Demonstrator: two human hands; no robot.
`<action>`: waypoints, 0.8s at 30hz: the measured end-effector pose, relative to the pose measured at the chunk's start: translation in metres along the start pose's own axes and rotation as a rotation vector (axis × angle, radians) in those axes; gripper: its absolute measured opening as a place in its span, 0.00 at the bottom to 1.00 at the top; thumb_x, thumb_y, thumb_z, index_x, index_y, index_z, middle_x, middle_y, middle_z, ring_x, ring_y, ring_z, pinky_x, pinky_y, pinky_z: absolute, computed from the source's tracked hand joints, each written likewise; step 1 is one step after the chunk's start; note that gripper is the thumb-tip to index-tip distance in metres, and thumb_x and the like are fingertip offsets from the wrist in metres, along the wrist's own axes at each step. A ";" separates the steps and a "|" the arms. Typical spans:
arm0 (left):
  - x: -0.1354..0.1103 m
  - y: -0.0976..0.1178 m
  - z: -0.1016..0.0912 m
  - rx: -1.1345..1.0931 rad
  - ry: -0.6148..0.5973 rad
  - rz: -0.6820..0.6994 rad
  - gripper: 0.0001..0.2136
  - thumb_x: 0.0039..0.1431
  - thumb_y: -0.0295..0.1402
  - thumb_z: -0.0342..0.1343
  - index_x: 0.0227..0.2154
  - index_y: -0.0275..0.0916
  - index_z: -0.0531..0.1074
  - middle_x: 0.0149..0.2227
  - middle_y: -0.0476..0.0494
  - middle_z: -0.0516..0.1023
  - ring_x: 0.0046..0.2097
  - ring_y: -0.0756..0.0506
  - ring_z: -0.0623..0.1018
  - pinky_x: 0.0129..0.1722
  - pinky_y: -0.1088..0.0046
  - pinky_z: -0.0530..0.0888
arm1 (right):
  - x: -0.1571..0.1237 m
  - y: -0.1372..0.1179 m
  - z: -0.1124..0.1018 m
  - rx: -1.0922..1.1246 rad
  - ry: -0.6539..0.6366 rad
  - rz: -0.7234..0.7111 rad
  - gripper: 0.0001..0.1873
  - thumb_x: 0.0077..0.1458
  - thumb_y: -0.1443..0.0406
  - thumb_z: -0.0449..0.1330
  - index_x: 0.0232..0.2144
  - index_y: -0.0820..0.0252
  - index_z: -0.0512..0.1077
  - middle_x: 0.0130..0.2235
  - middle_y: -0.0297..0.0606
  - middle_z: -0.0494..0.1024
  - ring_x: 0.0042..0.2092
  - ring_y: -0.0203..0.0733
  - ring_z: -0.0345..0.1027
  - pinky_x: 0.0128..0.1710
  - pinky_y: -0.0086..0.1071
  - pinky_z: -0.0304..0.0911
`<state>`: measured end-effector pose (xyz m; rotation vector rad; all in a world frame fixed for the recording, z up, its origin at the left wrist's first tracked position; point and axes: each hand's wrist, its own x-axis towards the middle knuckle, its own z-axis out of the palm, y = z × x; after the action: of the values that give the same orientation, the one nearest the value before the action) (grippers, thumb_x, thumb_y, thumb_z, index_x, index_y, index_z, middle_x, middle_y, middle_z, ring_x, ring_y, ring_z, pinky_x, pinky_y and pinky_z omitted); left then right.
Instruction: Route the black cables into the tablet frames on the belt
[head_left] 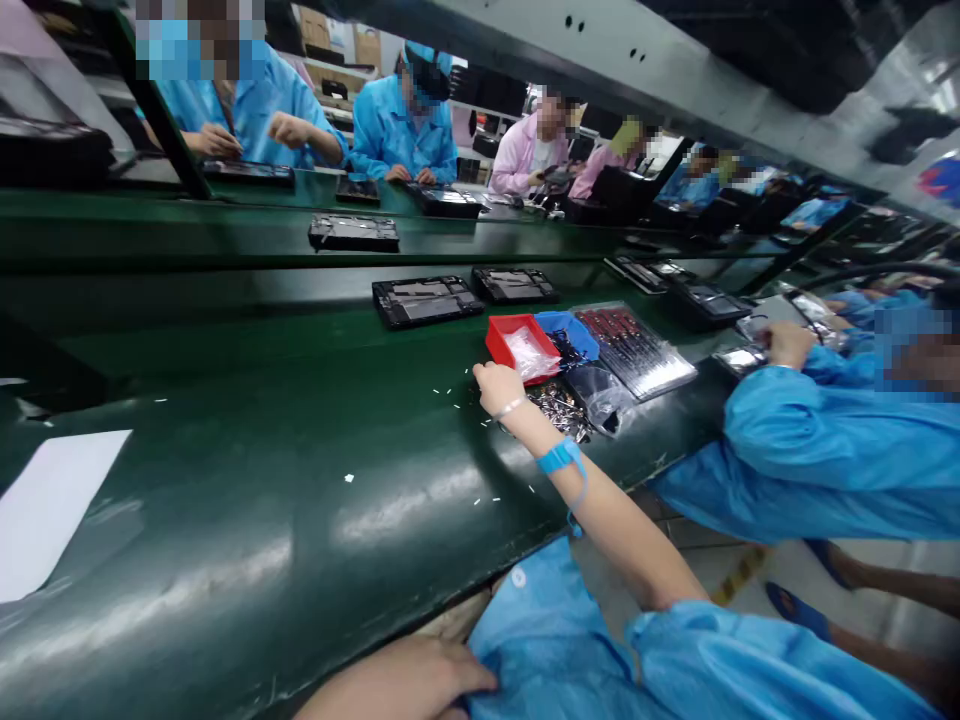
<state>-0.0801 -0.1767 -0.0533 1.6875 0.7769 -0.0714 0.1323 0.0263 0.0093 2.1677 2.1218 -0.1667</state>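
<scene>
The right hand (499, 388) reaches over the bench with its fingers curled in at the near corner of the red bin (498, 345); whether they pinch anything cannot be told. That wrist wears two bands: one pale bracelet (510, 409) and, higher up, one blue strap (556, 457). The left hand (401, 680) lies low by the bench's near edge, fingers together, and its grip cannot be made out either. Two bins stand side by side just past the right hand: the red one, holding clear plastic pieces, and a blue bin (589, 340) with small dark parts. One pile (559, 408) of small metal parts, too many to count, lies right beside that hand, then one clear bag (600, 395) and one pack (634, 350) of red and dark pieces. Two black units (427, 300) sit beyond on the bench (247, 440), with a third on the ledge (247, 228) behind. Several white scraps dot the green top, and one white sheet (60, 510) lies far left. One co-worker (832, 450) in blue sits to the right; two more in blue face the bench opposite.
</scene>
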 end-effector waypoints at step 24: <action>0.151 0.025 -0.159 -0.214 1.087 0.295 0.10 0.56 0.30 0.49 0.38 0.38 0.74 0.40 0.41 0.78 0.43 0.44 0.78 0.38 0.71 0.73 | -0.041 0.070 0.031 0.849 0.004 0.027 0.04 0.48 0.69 0.59 0.27 0.61 0.75 0.24 0.32 0.77 0.25 0.33 0.69 0.26 0.26 0.64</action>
<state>-0.0065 0.0319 -0.0544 1.5446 1.2363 1.1727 0.2010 -0.0203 -0.0157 2.5542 2.2679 -1.2589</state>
